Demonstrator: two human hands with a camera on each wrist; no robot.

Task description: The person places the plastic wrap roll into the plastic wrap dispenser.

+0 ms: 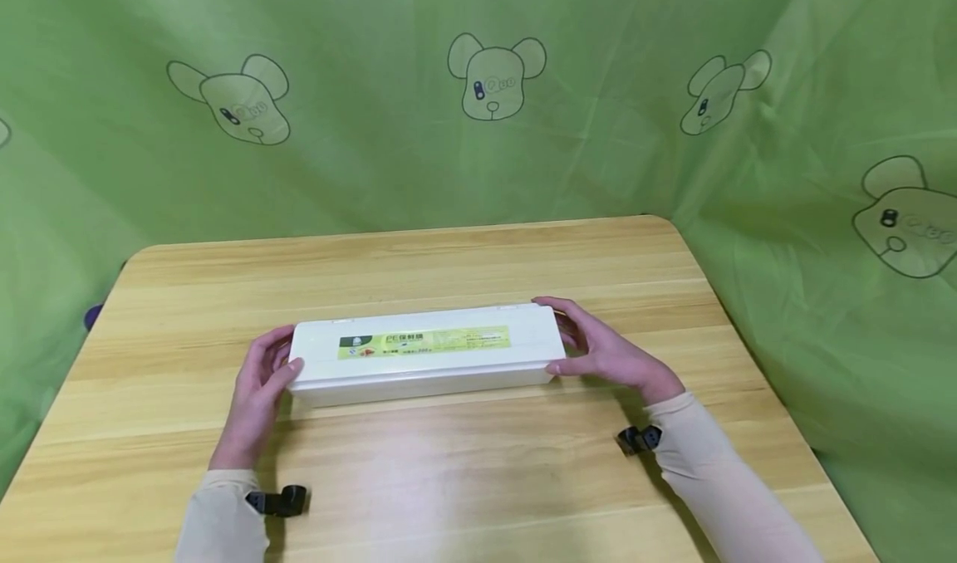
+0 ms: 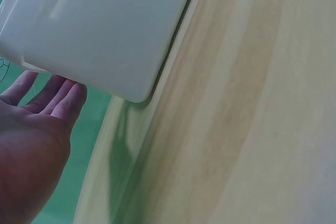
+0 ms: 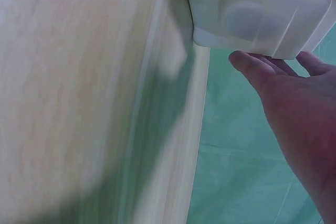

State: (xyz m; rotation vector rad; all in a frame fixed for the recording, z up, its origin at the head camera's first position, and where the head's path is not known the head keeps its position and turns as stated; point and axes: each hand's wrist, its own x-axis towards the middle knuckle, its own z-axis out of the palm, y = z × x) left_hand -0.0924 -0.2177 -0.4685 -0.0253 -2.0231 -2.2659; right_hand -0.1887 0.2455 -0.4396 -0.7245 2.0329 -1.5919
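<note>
A long white cling film box point(image 1: 426, 380) with a yellow-green label on its lid lies lengthwise across the table in the head view. My left hand point(image 1: 257, 384) grips its left end, thumb on the front top corner and fingers around the end face. At the opposite end, my right hand point(image 1: 601, 351) holds it the same way, thumb at the front corner and fingers toward the back. The lid is closed, hiding the inside. In the left wrist view, fingertips point(image 2: 73, 100) meet the box's end point(image 2: 110, 35); the right wrist view shows the other end point(image 3: 241, 19), with a round shape behind its translucent wall.
The wooden table point(image 1: 449, 472) has rounded far corners. Behind it and along the sides hangs a green curtain point(image 1: 359, 156) printed with bear heads. Small black wrist cameras point(image 1: 278, 501) sit on both sleeves. A purple object point(image 1: 92, 317) peeks out past the table's left edge.
</note>
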